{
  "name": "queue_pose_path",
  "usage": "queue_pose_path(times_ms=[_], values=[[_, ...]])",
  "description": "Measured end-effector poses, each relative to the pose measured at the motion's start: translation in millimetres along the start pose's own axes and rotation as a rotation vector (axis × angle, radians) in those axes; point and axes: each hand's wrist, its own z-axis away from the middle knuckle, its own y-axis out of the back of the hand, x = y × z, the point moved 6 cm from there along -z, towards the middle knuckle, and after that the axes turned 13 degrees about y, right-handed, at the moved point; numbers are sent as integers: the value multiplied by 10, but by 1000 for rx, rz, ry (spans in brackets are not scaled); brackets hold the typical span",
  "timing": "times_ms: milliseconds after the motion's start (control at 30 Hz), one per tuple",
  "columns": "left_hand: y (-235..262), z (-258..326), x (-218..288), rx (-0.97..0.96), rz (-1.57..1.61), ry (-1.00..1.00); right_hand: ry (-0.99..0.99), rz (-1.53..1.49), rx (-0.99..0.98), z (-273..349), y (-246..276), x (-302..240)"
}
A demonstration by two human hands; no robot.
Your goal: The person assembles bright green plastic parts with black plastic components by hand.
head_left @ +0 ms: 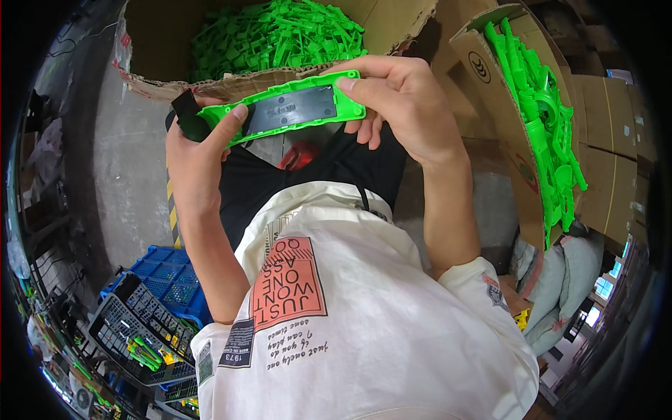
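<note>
A long bright green plastic shell [348, 110] is held up in front of me by both hands, slightly tilted. A flat dark grey panel [297, 112] sits inside the shell's raised rim. My left hand [199, 157] grips the narrower left end, its thumb on the edge. A black piece [187, 115] shows by those fingers; I cannot tell whether it belongs to the shell. My right hand [409, 101] pinches the wide right end, thumb on the inner face, with the lower fingers curled beneath.
Just beyond my hands stands an open cardboard box [157, 49] heaped with green plastic parts [280, 38]. Another carton [500, 105] of green parts [542, 133] is on the right, near pale sacks [560, 280]. Blue [171, 269] and dark crates [119, 325] stand at lower left.
</note>
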Motion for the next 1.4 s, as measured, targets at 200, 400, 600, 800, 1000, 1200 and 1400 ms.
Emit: queue_pose_path(times_ms=[200, 400, 600, 800, 1000, 1200, 1400], values=[[-5, -21, 12, -10, -77, 9, 61, 152, 39, -14, 25, 13], [-142, 46, 11, -28, -161, -114, 95, 652, -68, -44, -83, 40], [-180, 112, 44, -59, -191, -149, 157, 435, -159, 33, -152, 216], [-153, 59, 3, -60, -210, -104, 142, 450, -111, 30, -250, 203], [-270, 51, 267, -31, -324, -239, 344, 577, 29, 0, -144, 137], [-342, -9, 117, -128, -61, -137, 513, 1149, -136, 322, -332, -150], [-552, 9, 51, -397, 117, 0, 362, 1533, -138, 611, 58, -542]])
